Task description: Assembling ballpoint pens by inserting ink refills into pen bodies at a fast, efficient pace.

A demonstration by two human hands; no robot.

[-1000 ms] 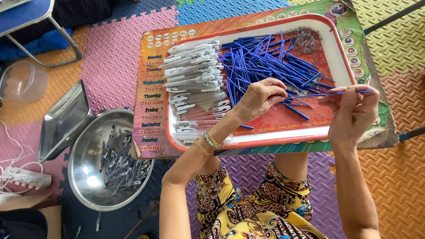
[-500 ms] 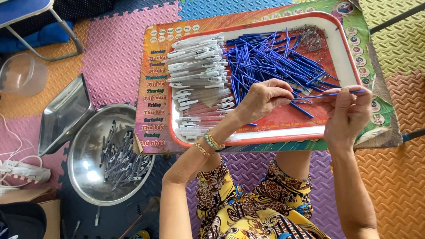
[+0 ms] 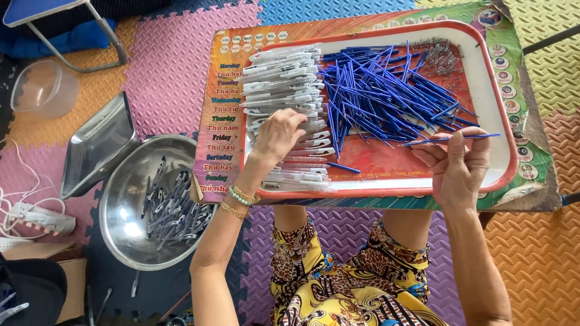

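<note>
A red-rimmed white tray rests on a colourful board over my lap. It holds a stack of white pen barrels on the left and a heap of blue pen refills in the middle. My left hand reaches onto the white barrels, fingers curled over them. My right hand pinches one blue refill level above the tray's right side. Small metal springs lie at the tray's far right corner.
A steel bowl with several assembled pens sits on the floor to my left, beside a metal scoop and a clear plastic bowl. Foam floor mats surround me. A blue stool stands at the far left.
My left hand moved left from the blue refills onto the white barrels. My right hand still holds a blue refill, now slightly lower.
</note>
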